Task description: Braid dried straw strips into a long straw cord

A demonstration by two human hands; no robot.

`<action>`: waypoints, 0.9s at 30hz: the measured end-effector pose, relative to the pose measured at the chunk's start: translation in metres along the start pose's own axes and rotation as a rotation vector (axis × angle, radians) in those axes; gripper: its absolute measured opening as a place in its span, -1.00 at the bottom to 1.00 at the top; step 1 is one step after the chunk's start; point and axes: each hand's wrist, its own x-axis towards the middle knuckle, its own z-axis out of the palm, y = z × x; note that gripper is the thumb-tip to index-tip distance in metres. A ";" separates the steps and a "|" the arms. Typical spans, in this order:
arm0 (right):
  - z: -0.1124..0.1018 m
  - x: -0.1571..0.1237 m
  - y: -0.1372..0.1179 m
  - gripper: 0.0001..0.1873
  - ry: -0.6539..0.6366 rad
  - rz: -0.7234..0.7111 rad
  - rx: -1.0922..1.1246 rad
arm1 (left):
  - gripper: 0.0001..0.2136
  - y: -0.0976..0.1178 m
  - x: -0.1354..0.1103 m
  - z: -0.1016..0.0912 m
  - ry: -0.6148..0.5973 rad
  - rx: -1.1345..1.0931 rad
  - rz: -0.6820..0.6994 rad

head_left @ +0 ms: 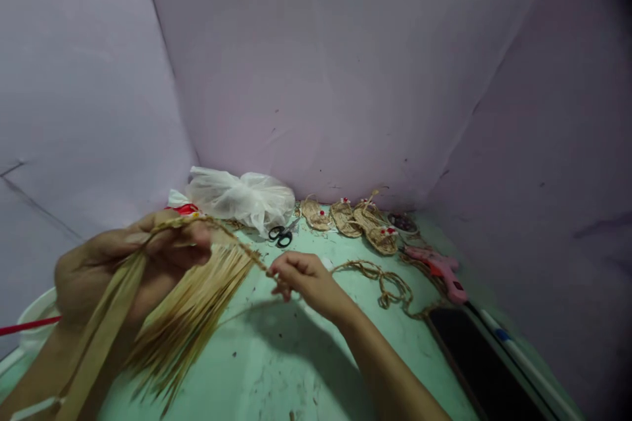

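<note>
Between my two hands runs a twisted straw cord. My left hand pinches its thicker end, where wide flat strands hang down over the wrist. Held between thumb and fingertips, the thinner end is in my right hand. Below and behind my left hand a fanned bundle of dry straw lies on the green table. More finished cord lies loosely coiled to the right of my right hand.
Black-handled scissors lie by a white plastic bag. Several woven slipper-shaped pieces with red beads rest at the back wall. A pink glue gun and a dark phone lie right. A white bowl stands left.
</note>
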 end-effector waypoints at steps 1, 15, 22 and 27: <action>-0.003 -0.002 -0.004 -0.64 0.016 0.016 0.090 | -0.81 -0.001 0.001 0.000 -0.020 -0.021 0.001; -0.012 0.004 -0.011 -0.80 0.607 0.170 0.042 | -0.86 -0.072 -0.008 0.021 -0.559 1.465 0.638; -0.014 0.001 -0.011 -0.80 0.402 0.287 0.293 | -0.82 -0.119 -0.010 0.057 -0.971 1.717 0.790; -0.036 0.002 -0.011 -0.86 0.497 0.317 0.368 | -0.83 -0.125 -0.003 0.057 -1.020 1.625 0.890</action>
